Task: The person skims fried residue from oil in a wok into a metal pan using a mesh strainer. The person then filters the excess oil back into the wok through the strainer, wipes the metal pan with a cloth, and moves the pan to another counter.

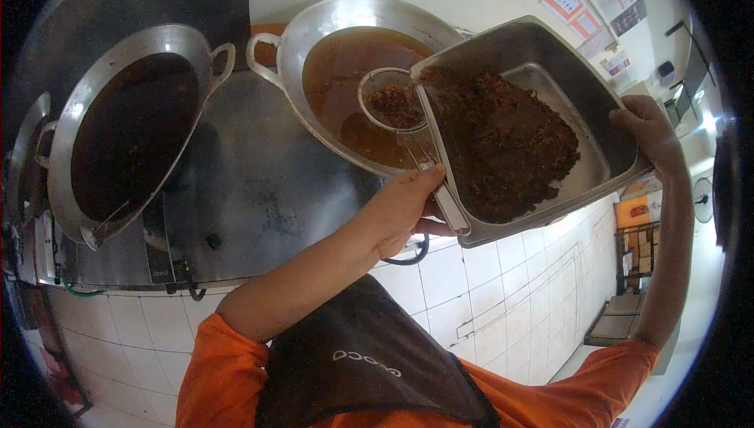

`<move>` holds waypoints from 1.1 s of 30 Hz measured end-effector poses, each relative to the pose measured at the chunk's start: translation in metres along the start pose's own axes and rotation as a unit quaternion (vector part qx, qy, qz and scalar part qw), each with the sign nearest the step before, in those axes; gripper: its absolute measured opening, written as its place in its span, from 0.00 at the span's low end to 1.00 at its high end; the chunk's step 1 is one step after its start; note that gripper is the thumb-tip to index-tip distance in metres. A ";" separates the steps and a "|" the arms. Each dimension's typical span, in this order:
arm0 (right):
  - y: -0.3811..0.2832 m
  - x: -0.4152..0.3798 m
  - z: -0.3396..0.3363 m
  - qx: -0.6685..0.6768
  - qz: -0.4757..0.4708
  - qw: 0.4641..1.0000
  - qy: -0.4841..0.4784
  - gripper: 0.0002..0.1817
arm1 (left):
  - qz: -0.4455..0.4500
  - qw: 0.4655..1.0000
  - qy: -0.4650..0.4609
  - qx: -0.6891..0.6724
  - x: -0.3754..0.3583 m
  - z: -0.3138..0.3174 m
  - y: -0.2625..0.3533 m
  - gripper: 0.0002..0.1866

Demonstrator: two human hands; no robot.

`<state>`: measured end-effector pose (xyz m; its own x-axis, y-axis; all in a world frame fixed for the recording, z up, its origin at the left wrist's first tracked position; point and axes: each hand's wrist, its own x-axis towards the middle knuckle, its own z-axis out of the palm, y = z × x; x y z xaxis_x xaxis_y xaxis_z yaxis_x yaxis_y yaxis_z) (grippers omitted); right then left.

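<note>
My left hand (404, 206) is closed round the flat metal handle of a round strainer (452, 206), close against the near corner of a deep metal tray. My right hand (650, 133) grips that tray (542, 78) by its far right rim, thumb over the edge. The tray tilts toward a large wok (369, 9). A dark brown, crumbly, wet mass (499, 145) covers much of its floor, reaching the lower left lip. Under that lip, the strainer's ring hangs over the wok's brown liquid (334, 74), with reddish-brown bits (397, 106) in or beneath its mesh.
To the left stands a second two-handled wok (61, 137) of dark liquid, with a utensil (94, 235) at its near rim. Another pan (33, 145) shows at the far left. A metal stove top (243, 177) lies between the woks, above a white tiled floor (503, 287).
</note>
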<state>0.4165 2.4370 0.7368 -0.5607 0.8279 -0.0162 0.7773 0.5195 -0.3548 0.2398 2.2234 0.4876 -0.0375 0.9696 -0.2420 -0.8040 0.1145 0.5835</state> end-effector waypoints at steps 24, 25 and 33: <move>0.027 0.009 0.008 0.030 0.008 0.999 -0.023 0.17 | 0.031 0.999 -0.013 0.028 -0.001 -0.004 0.008 0.17; 0.028 0.009 0.010 0.043 0.005 0.999 -0.014 0.17 | 0.039 0.999 -0.006 0.031 0.000 -0.003 0.013 0.17; 0.064 -0.005 0.051 0.339 0.029 0.938 -0.069 0.18 | 0.052 0.997 0.015 0.056 0.001 -0.008 0.029 0.19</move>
<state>0.4545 2.4548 0.6661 -0.5913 0.7910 -0.1568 0.4733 0.1830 -0.8617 0.2123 2.2264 0.4980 -0.1368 0.9706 -0.1981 -0.7241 0.0385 0.6886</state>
